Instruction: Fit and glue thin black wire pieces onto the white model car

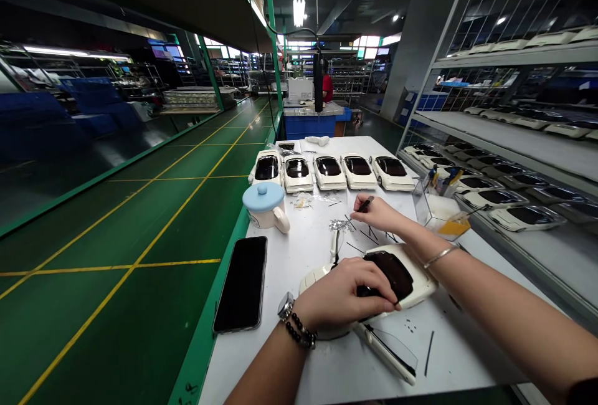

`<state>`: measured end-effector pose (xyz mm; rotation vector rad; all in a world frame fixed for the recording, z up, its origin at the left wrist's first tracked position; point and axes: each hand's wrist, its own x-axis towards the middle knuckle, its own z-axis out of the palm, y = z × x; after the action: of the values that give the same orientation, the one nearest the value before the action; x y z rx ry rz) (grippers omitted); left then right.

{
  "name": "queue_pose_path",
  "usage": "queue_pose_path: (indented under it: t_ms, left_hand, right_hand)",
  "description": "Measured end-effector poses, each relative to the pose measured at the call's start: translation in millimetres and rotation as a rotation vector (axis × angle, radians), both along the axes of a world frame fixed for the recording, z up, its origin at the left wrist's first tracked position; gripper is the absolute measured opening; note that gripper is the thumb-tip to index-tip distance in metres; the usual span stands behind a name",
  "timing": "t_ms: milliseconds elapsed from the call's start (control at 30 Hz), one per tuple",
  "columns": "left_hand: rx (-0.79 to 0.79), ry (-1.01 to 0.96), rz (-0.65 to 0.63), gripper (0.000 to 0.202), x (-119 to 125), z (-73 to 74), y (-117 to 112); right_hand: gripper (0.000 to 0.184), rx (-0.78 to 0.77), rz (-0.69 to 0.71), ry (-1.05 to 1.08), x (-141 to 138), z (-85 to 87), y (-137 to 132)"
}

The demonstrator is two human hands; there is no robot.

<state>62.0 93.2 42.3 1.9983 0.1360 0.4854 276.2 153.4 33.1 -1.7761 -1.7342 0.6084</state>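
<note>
My left hand (343,293) grips a white model car body (417,280) lying tilted on the white workbench (299,355), its fingers spread across the car's dark window. My right hand (374,213) pinches a small black piece (365,204) between thumb and fingers, above several thin black strips (369,235) on the bench. A crumpled silver foil scrap (339,225) lies just left of those strips. Below my left hand rests a white car part (385,355) with a clear, black-edged pane.
Several finished white model cars (329,172) stand in a row at the bench's far end. A black smartphone (241,284), a blue-lidded white mug (265,204) and a clear box of tools (439,215) sit nearby. Shelves of car bodies (526,218) line the right; a person in red (327,88) stands beyond.
</note>
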Motion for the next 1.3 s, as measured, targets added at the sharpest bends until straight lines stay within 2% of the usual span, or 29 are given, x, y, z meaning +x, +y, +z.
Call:
queue_pose_path:
  t_ms: [200, 500, 967, 1167, 1300]
  left_hand:
    - [0.008, -0.014, 0.003, 0.006, 0, -0.7, 0]
    - [0.015, -0.011, 0.004, 0.006, 0, -0.3, 0]
    - [0.024, -0.046, 0.006, 0.006, 0, -1.0, -1]
    - [0.037, -0.042, 0.006, 0.006, -1, -0.8, -2]
    - [0.035, -0.041, 0.016, 0.006, -1, -0.7, -2]
  right_hand:
    - [0.015, 0.073, 0.196, -0.028, 10, -1.6, -9]
    - [0.013, 0.111, 0.279, -0.036, 11, -5.9, -13]
    - [0.019, 0.139, 0.259, 0.082, 11, -10.9, -12]
    - [0.023, 0.171, 0.140, 0.232, 11, -8.1, -13]
    - [0.029, 0.185, 0.010, 0.437, 10, -3.0, -15]
